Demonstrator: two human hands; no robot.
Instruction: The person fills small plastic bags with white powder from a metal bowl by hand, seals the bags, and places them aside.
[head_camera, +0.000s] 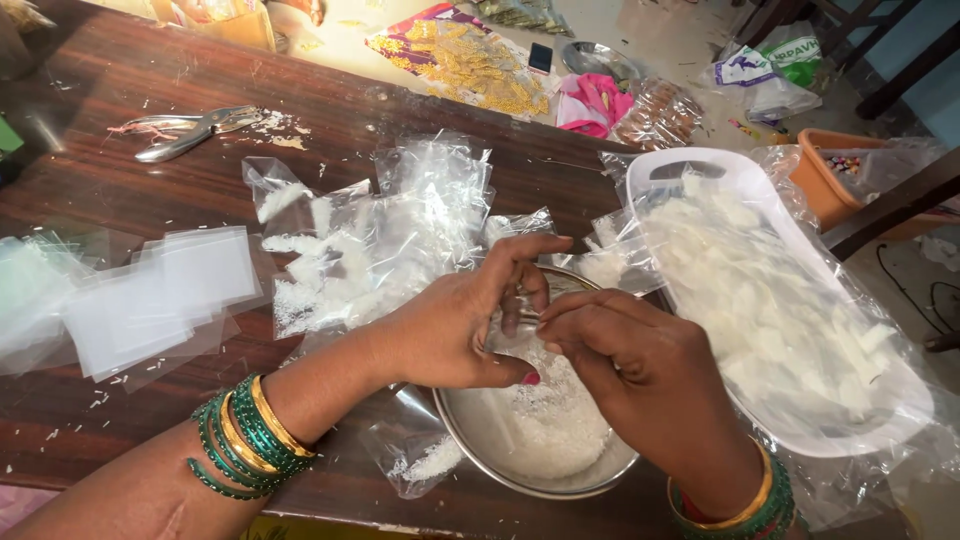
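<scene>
Here both hands (520, 330) pinch a clear pouch over white-flaked steel bowl (470, 440).

- Steel bowl (478, 440): round, shiny metal, upright on the dark wooden surface (120, 80) near its front edge, partly hidden by both hands.
- White grainy flakes (550, 420): heaped inside the bowl, mostly toward its right half; bare metal shows at the left of the bowl floor.
- Small clear plastic pouch (515, 330): thin, see-through, held over the bowl between the two hands, hard to make out against the flakes.
- Left hand (455, 330): above the bowl's left rim, fingers (520, 250) curled down onto the pouch.
- Right hand (640, 370): above the bowl's right rim, fingertips meeting the left hand's at the pouch.
</scene>
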